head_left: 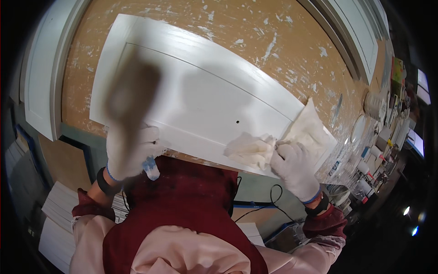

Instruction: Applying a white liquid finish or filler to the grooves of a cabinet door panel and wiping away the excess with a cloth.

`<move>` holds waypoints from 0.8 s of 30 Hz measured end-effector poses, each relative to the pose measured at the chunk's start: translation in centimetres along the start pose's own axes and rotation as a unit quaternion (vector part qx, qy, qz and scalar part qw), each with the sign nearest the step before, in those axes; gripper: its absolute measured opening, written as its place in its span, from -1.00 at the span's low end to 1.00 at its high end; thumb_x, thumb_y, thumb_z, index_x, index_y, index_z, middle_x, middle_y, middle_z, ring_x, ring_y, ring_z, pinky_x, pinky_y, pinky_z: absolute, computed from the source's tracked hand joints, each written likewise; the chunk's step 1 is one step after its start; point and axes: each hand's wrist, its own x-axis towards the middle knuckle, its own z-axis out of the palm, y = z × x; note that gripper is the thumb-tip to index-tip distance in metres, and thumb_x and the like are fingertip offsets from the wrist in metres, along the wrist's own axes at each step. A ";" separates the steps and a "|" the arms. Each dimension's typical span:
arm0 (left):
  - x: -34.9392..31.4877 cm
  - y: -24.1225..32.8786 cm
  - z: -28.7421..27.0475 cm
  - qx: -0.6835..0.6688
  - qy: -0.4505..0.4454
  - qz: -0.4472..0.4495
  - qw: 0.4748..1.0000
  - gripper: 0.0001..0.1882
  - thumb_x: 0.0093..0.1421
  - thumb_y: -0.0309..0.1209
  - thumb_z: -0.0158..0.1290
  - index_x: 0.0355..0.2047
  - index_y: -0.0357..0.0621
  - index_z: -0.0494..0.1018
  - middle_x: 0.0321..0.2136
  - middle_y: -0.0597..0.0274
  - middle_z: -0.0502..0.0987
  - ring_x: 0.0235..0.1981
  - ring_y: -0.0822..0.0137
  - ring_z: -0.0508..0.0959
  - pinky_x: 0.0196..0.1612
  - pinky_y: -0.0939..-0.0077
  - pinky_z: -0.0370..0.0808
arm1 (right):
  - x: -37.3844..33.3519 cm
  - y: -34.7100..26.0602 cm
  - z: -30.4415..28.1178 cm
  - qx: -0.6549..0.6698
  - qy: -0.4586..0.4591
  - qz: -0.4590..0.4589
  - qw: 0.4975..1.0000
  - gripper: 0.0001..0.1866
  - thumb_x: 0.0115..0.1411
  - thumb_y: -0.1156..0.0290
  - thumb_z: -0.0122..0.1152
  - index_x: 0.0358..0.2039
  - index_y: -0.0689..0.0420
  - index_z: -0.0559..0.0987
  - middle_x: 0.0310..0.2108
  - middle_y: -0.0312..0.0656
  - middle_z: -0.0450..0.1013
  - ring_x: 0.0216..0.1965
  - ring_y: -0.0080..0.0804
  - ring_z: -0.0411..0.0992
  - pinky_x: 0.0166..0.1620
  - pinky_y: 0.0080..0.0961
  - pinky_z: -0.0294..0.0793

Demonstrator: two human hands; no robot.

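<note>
A white cabinet-door-like panel (191, 96) with a recessed middle and a small dark hole lies across the bench in front of me. My right hand (294, 166), in a white knit glove, is closed on a crumpled off-white cloth (306, 125) spread over the panel's right end. At the near left edge, my gloved left hand (123, 157) has its fingers curled. A blue-and-white piece (151, 168) sticks out below it, its kind unclear. A dark blurred shape hides part of the left hand and the panel's left side.
The brown bench top (255, 34) is spotted with white paint. White framed panels stand at the left (43, 77) and far right (353, 32). Several bottles (365, 168) and tubs crowd the right side. A black cable (273, 201) hangs below the bench edge.
</note>
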 end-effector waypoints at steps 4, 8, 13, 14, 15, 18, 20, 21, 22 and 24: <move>0.7 0.5 -0.2 0.001 0.034 0.002 0.999 -0.84 -0.22 -0.32 0.16 -0.54 0.05 0.51 -0.43 0.39 0.51 -0.42 0.25 0.48 -0.36 0.32 0.40 | 5.7 -3.4 -1.2 0.065 -0.016 0.005 0.998 -0.79 -0.03 0.42 0.17 -0.31 0.07 0.48 -0.24 -0.16 0.43 -0.23 -0.14 0.45 -0.19 -0.25 0.43; 0.0 0.3 -0.1 0.007 0.047 0.022 0.999 -0.79 -0.25 -0.35 0.26 -0.53 0.08 0.51 -0.39 0.36 0.53 -0.34 0.21 0.48 -0.29 0.27 0.41 | 13.4 -6.9 -1.9 0.098 -0.016 0.003 0.995 -0.85 0.06 0.35 0.14 -0.34 0.08 0.50 -0.28 -0.17 0.45 -0.33 -0.27 0.48 -0.33 -0.34 0.47; -0.2 0.6 1.1 -0.030 0.093 0.014 0.995 -0.93 -0.10 -0.44 0.11 -0.53 -0.11 0.50 -0.46 0.25 0.52 -0.36 0.21 0.52 -0.25 0.33 0.44 | 17.0 -8.3 0.3 0.075 0.197 -0.091 0.973 -0.82 0.05 0.25 0.19 -0.41 0.08 0.51 -0.48 -0.25 0.41 -0.48 -0.32 0.47 -0.45 -0.40 0.45; -0.2 0.6 1.1 -0.032 0.108 0.015 0.993 -0.95 -0.09 -0.46 0.11 -0.54 -0.10 0.49 -0.46 0.25 0.52 -0.35 0.22 0.52 -0.25 0.33 0.44 | 16.4 -8.3 0.7 0.050 0.227 -0.080 0.969 -0.84 -0.01 0.30 0.24 -0.44 0.06 0.51 -0.51 -0.22 0.39 -0.50 -0.28 0.45 -0.47 -0.37 0.44; -0.3 0.5 0.8 -0.026 0.112 0.013 0.993 -0.95 -0.09 -0.46 0.11 -0.54 -0.10 0.49 -0.46 0.25 0.52 -0.35 0.22 0.52 -0.25 0.33 0.44 | 15.6 -8.0 0.5 0.049 0.229 -0.087 0.968 -0.84 -0.01 0.30 0.24 -0.44 0.06 0.51 -0.51 -0.22 0.39 -0.50 -0.28 0.45 -0.47 -0.37 0.44; -0.2 0.2 0.4 0.028 0.102 0.024 0.994 -0.82 -0.21 -0.35 0.26 -0.53 0.07 0.51 -0.37 0.37 0.55 -0.30 0.22 0.50 -0.20 0.29 0.39 | 10.5 -5.4 0.1 0.102 0.121 -0.015 0.987 -0.87 -0.06 0.46 0.26 -0.46 0.06 0.49 -0.52 -0.18 0.37 -0.50 -0.19 0.43 -0.48 -0.30 0.39; 0.0 0.0 0.6 -0.008 0.101 0.047 0.994 -0.80 -0.19 -0.34 0.26 -0.51 0.05 0.49 -0.35 0.36 0.55 -0.30 0.23 0.50 -0.20 0.28 0.39 | 5.6 -2.7 0.7 0.080 0.072 0.030 0.994 -0.86 -0.08 0.53 0.24 -0.45 0.06 0.51 -0.53 -0.16 0.37 -0.50 -0.15 0.42 -0.48 -0.29 0.37; 0.0 0.0 0.5 -0.009 0.106 0.042 0.993 -0.80 -0.19 -0.34 0.26 -0.51 0.05 0.49 -0.35 0.36 0.55 -0.30 0.23 0.50 -0.20 0.28 0.39 | 3.3 -1.5 0.6 0.072 0.059 0.043 0.995 -0.84 -0.08 0.55 0.22 -0.43 0.05 0.53 -0.53 -0.16 0.37 -0.50 -0.14 0.43 -0.48 -0.29 0.36; 0.1 0.0 0.3 -0.013 0.101 0.045 0.994 -0.79 -0.21 -0.34 0.24 -0.49 0.05 0.49 -0.34 0.36 0.55 -0.30 0.23 0.50 -0.20 0.28 0.39 | 0.7 -0.3 0.8 0.065 0.039 0.072 0.995 -0.80 -0.11 0.53 0.21 -0.41 0.01 0.53 -0.53 -0.19 0.38 -0.51 -0.14 0.43 -0.48 -0.27 0.38; 0.0 0.1 0.2 -0.020 0.097 0.046 0.994 -0.78 -0.22 -0.35 0.22 -0.48 0.05 0.48 -0.33 0.36 0.55 -0.30 0.23 0.50 -0.20 0.27 0.39 | -3.0 0.9 1.4 0.057 0.015 0.100 0.993 -0.76 -0.14 0.51 0.21 -0.38 -0.03 0.53 -0.52 -0.21 0.39 -0.51 -0.13 0.44 -0.49 -0.24 0.40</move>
